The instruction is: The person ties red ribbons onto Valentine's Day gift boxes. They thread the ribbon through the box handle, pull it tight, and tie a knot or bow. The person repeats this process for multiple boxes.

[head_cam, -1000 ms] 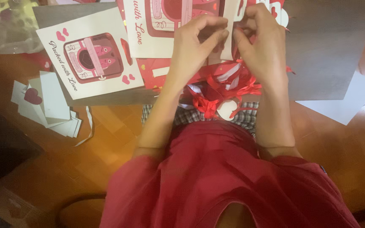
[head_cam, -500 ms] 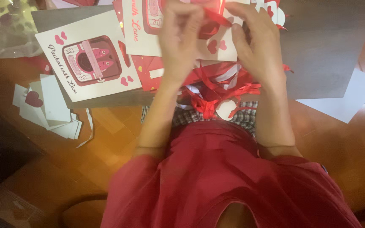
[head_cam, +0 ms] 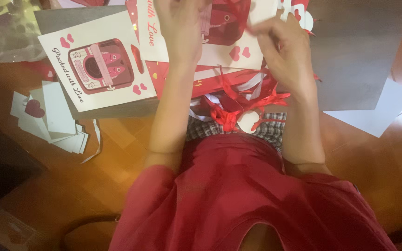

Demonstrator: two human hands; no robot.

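Cream greeting card [head_cam: 231,44] with red tin artwork and small hearts lying under both hands, left hand [head_cam: 180,28] pressed flat on it, grip unclear, right hand [head_cam: 287,51] pinched on a thin red ribbon [head_cam: 238,14], red ribbon heap [head_cam: 238,107] just below the wrists

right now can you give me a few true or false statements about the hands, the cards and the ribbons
1. Both hands, left hand and right hand, are raised over a cream card. True.
2. A stack of small white cards lies left of the arms. True.
3. The ribbons in the lap are blue. False: they are red and white.
4. The printed card at left shows green stars. False: red hearts.
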